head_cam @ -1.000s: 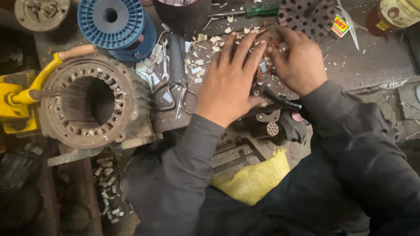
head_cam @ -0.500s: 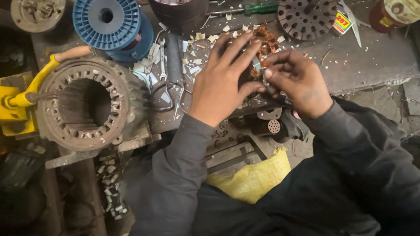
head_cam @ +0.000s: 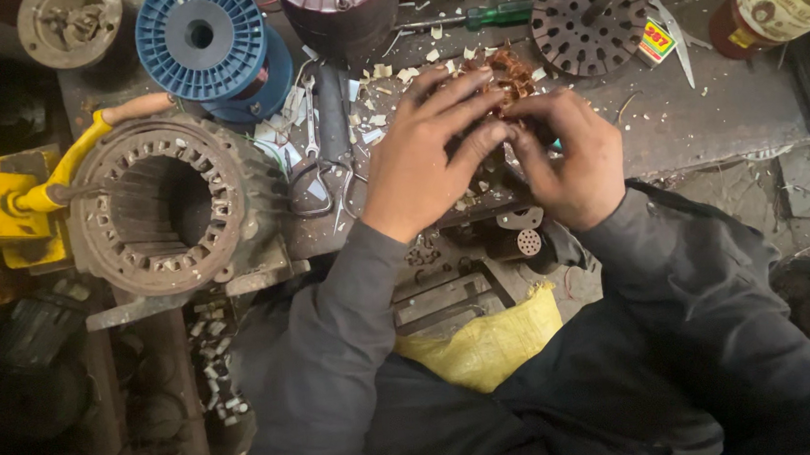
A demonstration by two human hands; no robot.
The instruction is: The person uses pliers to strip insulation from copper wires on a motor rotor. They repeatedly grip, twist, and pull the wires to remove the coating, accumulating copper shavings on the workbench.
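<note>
1. 2 hands close round a small copper-wound motor part [head_cam: 511, 73] at 12 o'clock on the workbench [head_cam: 724, 116].
2. Left hand [head_cam: 419, 164] spreads over it, fingers half curled.
3. Right hand [head_cam: 568, 152] pinches its edge.
4. Probably dense and stiff; windings fragile, so grip the core.

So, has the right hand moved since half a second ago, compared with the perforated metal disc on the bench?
Yes. The right hand has moved up, toward the perforated metal disc, and its fingers now close over the copper winding beside the left hand.
</note>
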